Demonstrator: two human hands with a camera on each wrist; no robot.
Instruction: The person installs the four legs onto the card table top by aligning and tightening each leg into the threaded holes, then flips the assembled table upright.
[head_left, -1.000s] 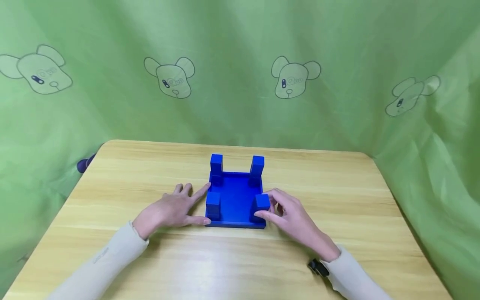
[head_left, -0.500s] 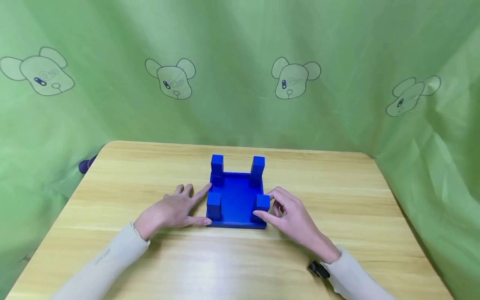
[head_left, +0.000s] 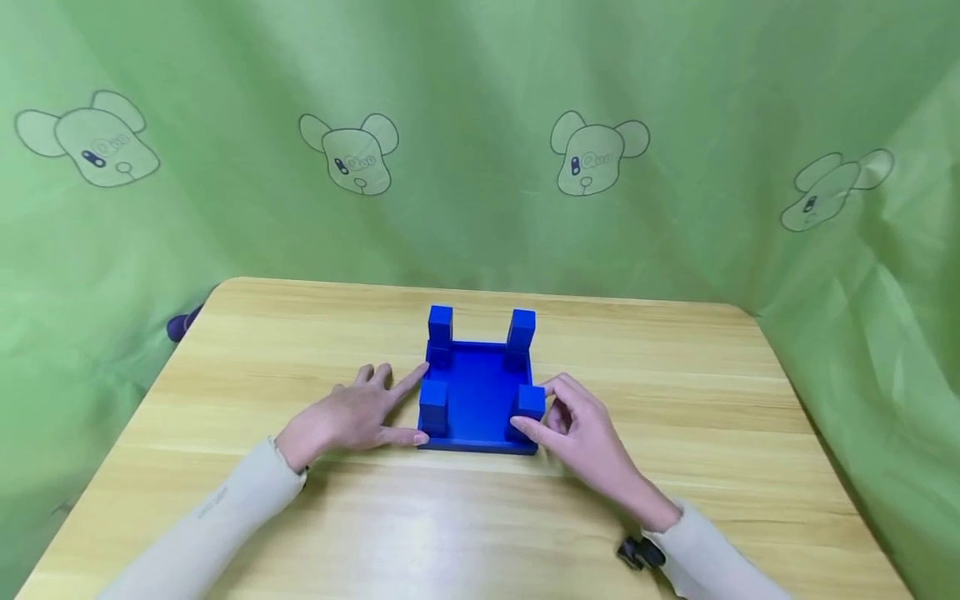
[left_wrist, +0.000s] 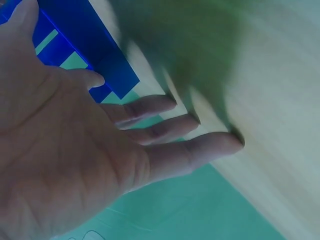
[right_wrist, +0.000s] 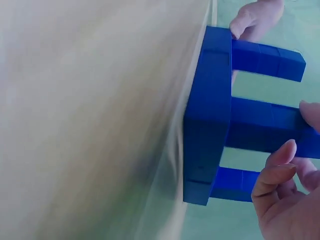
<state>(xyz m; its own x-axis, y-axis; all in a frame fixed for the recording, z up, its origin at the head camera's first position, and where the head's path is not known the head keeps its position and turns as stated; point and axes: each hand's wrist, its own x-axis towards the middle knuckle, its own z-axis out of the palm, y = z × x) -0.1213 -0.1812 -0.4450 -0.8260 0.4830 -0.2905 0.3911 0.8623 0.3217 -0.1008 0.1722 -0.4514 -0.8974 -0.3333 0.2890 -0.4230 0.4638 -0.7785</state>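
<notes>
A blue square base (head_left: 477, 400) with a low rim lies on the wooden table, and a square blue post rises from each corner. Beside it, my left hand (head_left: 348, 418) keeps its index fingertip and thumb on the base's left edge. Its other fingers extend straight over the tabletop in the left wrist view. My right hand (head_left: 592, 437) pinches the near right post (head_left: 532, 398) near its top, between thumb and curled fingers. From the right wrist, that post (right_wrist: 255, 120) stands square to the base (right_wrist: 207, 112), which appears flat on the table.
The wooden table (head_left: 360, 517) has rounded far corners. Behind it hangs a green curtain (head_left: 465, 200) printed with bear-like heads. A dark purple object (head_left: 178, 327) shows past the table's left edge. A black device (head_left: 640, 552) sits at the right wrist.
The whole head view has shifted slightly, placing the scene a little further right. Both hands keep their places on the blue base and post.
</notes>
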